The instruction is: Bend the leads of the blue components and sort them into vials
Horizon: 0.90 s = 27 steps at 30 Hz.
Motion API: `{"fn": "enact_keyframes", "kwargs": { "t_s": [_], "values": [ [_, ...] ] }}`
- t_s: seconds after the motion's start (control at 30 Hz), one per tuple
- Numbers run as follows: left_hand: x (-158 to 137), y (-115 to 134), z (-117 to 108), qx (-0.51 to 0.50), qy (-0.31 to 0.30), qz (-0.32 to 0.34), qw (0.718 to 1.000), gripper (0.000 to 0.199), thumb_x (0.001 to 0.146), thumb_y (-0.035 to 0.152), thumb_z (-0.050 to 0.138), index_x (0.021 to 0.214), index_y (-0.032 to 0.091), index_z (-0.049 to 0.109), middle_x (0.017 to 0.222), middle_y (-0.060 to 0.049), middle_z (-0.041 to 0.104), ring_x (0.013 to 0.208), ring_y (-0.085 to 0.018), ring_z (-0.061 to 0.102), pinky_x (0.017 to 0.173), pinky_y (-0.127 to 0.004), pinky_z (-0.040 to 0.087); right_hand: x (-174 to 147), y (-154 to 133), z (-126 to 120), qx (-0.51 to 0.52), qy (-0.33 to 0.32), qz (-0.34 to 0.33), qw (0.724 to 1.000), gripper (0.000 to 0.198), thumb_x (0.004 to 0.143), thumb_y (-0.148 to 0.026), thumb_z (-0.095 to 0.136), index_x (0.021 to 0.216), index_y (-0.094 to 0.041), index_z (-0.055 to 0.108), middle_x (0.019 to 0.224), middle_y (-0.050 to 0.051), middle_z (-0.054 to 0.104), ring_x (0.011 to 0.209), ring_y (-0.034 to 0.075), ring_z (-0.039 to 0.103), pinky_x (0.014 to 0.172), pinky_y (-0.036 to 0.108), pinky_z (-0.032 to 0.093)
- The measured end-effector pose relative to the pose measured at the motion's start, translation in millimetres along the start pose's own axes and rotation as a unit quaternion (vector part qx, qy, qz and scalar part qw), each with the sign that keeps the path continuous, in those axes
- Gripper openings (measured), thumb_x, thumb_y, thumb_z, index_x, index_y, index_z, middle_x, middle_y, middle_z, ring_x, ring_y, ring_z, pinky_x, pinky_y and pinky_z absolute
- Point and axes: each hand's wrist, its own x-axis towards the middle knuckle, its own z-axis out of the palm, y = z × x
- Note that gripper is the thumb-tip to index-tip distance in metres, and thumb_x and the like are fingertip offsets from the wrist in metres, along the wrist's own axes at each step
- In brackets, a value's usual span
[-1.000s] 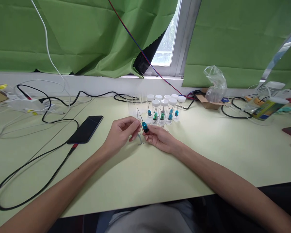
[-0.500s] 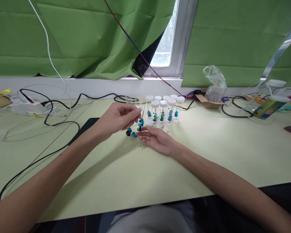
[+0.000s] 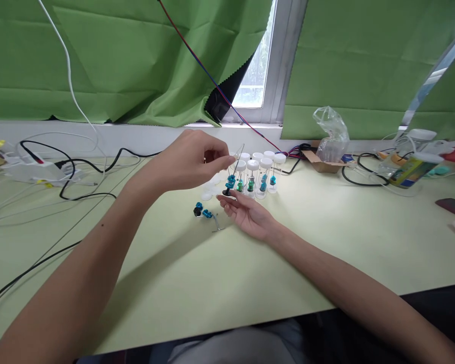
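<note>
Thumb and fingers of my right hand (image 3: 248, 217) hold a small blue part on a black base (image 3: 230, 182) upright, a thin metal wire rising from it. My left hand (image 3: 191, 156) is above it, its fingertips pinched together by the wire's upper part; what they grip is too small to make out. On the table lie another blue-and-black piece (image 3: 197, 209), a loose blue piece (image 3: 207, 214) and a bent metal wire (image 3: 217, 223). Behind my right hand stand several clear tubes with white caps (image 3: 252, 166), holding blue and green pieces with wires.
Clear caps or tubes (image 3: 208, 192) lie partly behind my left hand. A cardboard box (image 3: 322, 164) with a plastic bag (image 3: 331, 134) stands at the back right. Black cables (image 3: 70, 172) and a white power strip (image 3: 36, 169) lie at left. A labelled container (image 3: 413, 169) lies far right.
My left hand has risen and moved right, its pinch now higher. My right hand has shifted slightly right with the blue-and-black part, uncovering the bent wire on the table.
</note>
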Motion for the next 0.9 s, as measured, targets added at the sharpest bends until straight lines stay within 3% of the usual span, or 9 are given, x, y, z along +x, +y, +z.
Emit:
{"fn": "enact_keyframes", "kwargs": {
  "t_s": [0.17,0.57,0.9],
  "values": [
    [-7.1,2.9,-3.5,0.107,-0.062,0.030,0.992,0.031,0.087,0.035,0.051,0.068,0.015,0.064,0.054,0.003,0.043,0.056,-0.009,0.036,0.063,-0.027,0.025,-1.1,1.4,0.7,-0.009,-0.008,0.000,1.000,0.009,0.093,-0.017,0.060,0.097,-0.012,0.067,0.105,0.012,0.073,0.098,0.015,0.070,0.089,0.021,0.057],
    [-16.5,-1.7,-7.7,0.119,-0.070,0.066,0.988,0.032,0.089,0.037,0.049,0.073,0.017,0.067,0.059,0.002,0.055,0.054,-0.009,0.040,0.061,-0.027,0.031,-8.5,7.0,16.1,-0.004,-0.041,0.045,0.998,0.007,0.092,-0.018,0.063,0.096,-0.012,0.065,0.094,0.007,0.069,0.084,0.011,0.067,0.081,0.020,0.058],
    [-17.1,-8.8,-11.5,0.154,-0.071,0.078,0.982,0.031,0.089,0.038,0.051,0.072,0.018,0.067,0.059,0.002,0.057,0.052,-0.009,0.042,0.062,-0.027,0.033,-7.3,6.9,9.1,0.008,-0.065,0.045,0.997,0.007,0.093,-0.020,0.063,0.095,-0.014,0.065,0.084,0.002,0.059,0.075,0.008,0.057,0.071,0.018,0.054]
  ]
}}
